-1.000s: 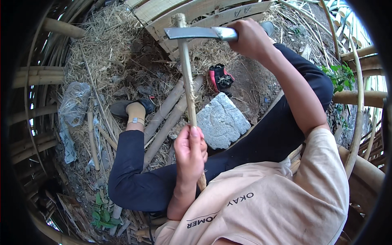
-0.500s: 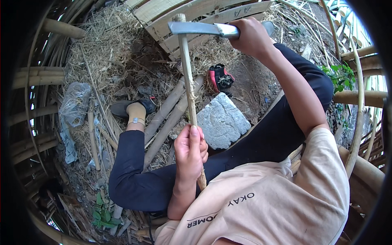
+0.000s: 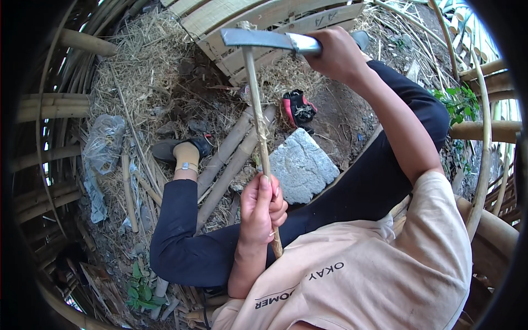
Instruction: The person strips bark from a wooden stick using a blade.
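My left hand [image 3: 263, 208] is closed round the lower part of a slim wooden stick [image 3: 256, 102], which leans upward and away from me. A rough, frayed patch shows midway along it. In my right hand [image 3: 336, 54] is the handle of a machete [image 3: 256, 38], its broad grey blade pointing left. The blade lies across the stick near its far end; whether it cuts in or only touches, I cannot tell. Below the stick's middle, to the right, a pale flat stone block [image 3: 303, 165] rests on the ground in front of my legs.
A slatted wooden crate [image 3: 231, 33] stands at the far side. Two bamboo poles [image 3: 228, 148] lie on the ground left of the stone. Nearby are a red and black glove-like item [image 3: 298, 108], a clear plastic bag [image 3: 104, 142], straw and bamboo railings [image 3: 487, 131].
My left hand and the stick have shifted slightly down and right. The machete blade has moved a little to the left, still across the stick's far end.
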